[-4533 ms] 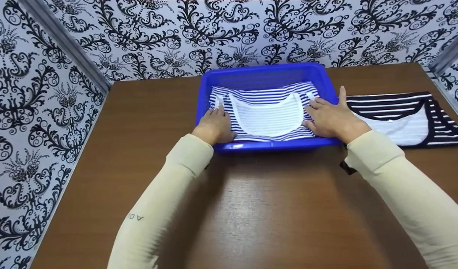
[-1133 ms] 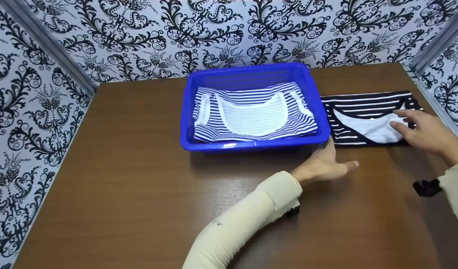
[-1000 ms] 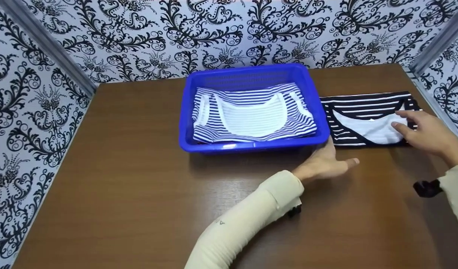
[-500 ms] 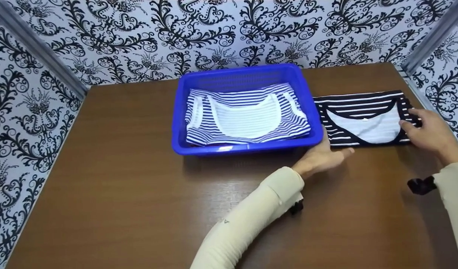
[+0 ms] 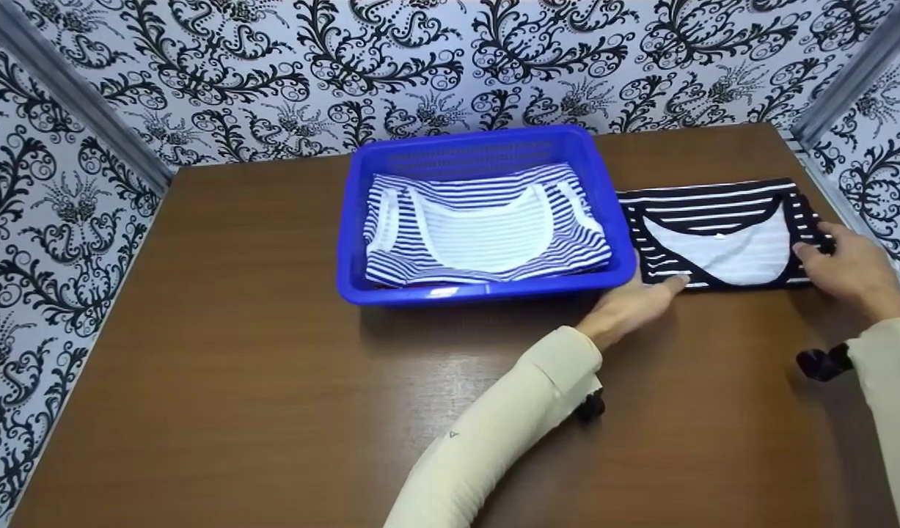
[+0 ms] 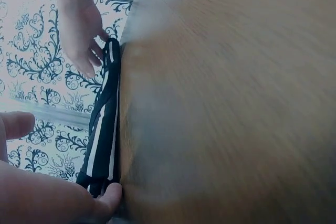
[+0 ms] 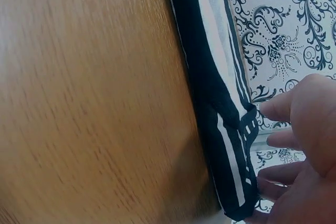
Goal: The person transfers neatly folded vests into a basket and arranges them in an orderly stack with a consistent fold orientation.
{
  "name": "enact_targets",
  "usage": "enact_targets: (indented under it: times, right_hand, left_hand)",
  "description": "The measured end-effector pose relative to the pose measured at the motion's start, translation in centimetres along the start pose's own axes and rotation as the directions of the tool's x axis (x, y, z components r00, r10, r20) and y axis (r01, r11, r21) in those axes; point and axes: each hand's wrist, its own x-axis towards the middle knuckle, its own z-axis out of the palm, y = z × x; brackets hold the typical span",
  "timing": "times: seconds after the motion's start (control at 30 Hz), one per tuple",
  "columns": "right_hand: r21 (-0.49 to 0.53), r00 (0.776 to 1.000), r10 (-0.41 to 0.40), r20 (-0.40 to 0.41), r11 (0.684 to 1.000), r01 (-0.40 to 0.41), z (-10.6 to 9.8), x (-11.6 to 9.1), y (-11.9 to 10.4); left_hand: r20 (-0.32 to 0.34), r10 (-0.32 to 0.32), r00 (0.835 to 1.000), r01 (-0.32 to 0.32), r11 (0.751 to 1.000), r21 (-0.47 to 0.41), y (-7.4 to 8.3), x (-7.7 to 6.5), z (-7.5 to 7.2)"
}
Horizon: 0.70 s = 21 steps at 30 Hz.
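A folded black-and-white striped shirt (image 5: 721, 257) lies flat on the table, right of the blue basket. At its left end is my left hand (image 5: 629, 304), beside the basket's front right corner. The left thumb stands apart, while a fingertip (image 6: 111, 195) touches the shirt's end in the left wrist view. My right hand (image 5: 853, 268) is at the shirt's right end, fingers spread along the edge and thumb near the top, as the right wrist view shows. Some left fingers are hidden by the basket rim. Inside the basket (image 5: 413, 295) lies a folded blue-and-white striped shirt (image 5: 486, 235).
The brown table (image 5: 273, 352) reaches back to a wall (image 5: 391, 59) with a black scroll pattern. Grey corner strips (image 5: 853, 81) mark both back corners. Dark wrist-worn devices (image 5: 824, 363) hang under both sleeves.
Both hands earlier lay on the shirt inside the basket; they are now at the black-striped shirt. Over the last half second, the left thumb turned toward it and the right hand shifted slightly right.
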Motion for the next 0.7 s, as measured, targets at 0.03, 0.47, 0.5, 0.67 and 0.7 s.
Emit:
enact_targets:
  times: [0.03,0.47,0.5,0.67,0.7]
  right_hand:
    - [-0.003,1.0,0.008,0.003,1.0,-0.008,0.0,0.0,0.0]
    - [-0.027,0.996,0.077,0.05,0.997,-0.076,-0.4,-0.5,0.9]
    - [-0.03,0.995,0.085,0.054,0.996,-0.084,-0.4,-0.6,0.9]
    - [-0.057,0.991,0.122,0.061,0.991,-0.118,-0.6,-1.2,0.6]
    - [-0.063,0.989,0.131,0.061,0.99,-0.128,-0.6,-1.3,0.5]
  left_hand:
    - [0.001,-0.003,1.0,0.003,1.0,-0.004,0.0,0.0,0.1]
    - [-0.056,0.089,0.994,-0.09,0.996,-0.014,-0.3,-0.4,0.6]
    - [-0.064,0.095,0.993,-0.096,0.995,-0.006,-0.3,-0.5,0.7]
    - [-0.119,0.047,0.992,-0.039,0.997,0.07,-0.1,-0.6,1.1]
    - [-0.128,0.035,0.991,-0.023,0.996,0.09,0.0,-0.6,1.1]
